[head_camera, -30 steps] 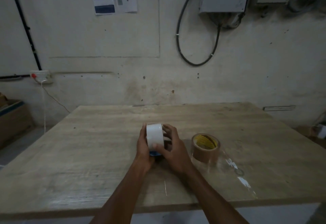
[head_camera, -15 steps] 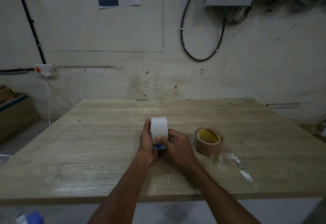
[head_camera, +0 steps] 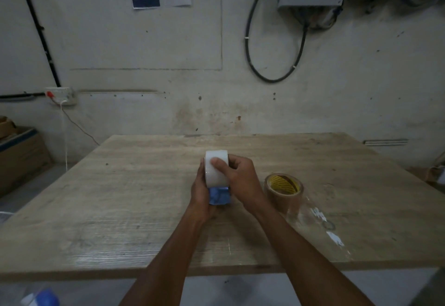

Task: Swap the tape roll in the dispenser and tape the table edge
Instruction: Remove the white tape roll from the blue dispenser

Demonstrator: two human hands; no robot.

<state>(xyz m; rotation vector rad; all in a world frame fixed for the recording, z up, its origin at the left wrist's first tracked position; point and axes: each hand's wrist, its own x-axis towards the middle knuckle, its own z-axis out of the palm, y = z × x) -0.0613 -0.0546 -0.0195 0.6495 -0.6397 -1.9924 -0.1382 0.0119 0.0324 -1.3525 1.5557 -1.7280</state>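
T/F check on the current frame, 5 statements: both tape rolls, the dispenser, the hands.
1. The white tape roll sits above the blue dispenser, between both hands. True.
2. The brown tape roll is held in the left hand. False: it lies on the table, untouched, to the right of the hands.
3. The right hand has its thumb pressed on the white roll's outer face. True.
4. The brown roll stands on edge, ready to roll. False: it lies flat, its yellow-lined core facing up.
5. The table is metal. False: it shows a wood grain.
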